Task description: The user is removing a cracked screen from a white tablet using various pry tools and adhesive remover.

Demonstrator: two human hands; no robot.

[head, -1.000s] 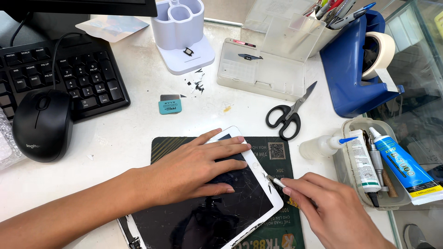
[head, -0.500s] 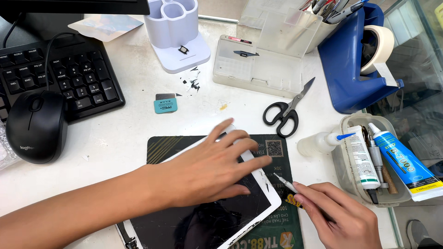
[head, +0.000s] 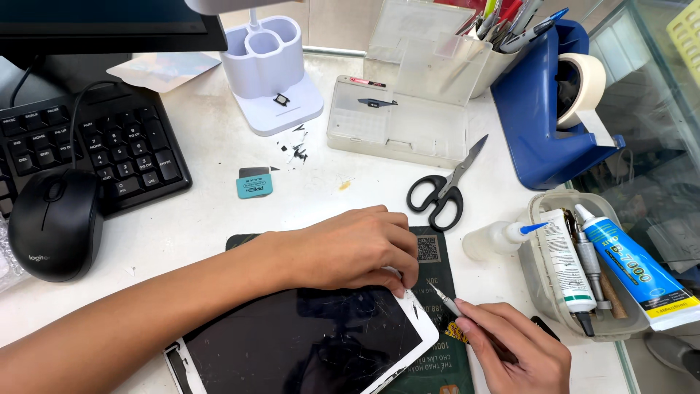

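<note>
Head view: the left hand (head: 357, 249), fingers curled, presses down on the top corner of the cracked tablet (head: 306, 343), which lies under and below it on a dark mat (head: 430, 255). Just right of that corner, the right hand (head: 514, 350) grips a thin blade tool (head: 445, 299), tip pointing at the tablet's edge. Scissors (head: 445, 186) lie on the tabletop (head: 211, 211) above.
</note>
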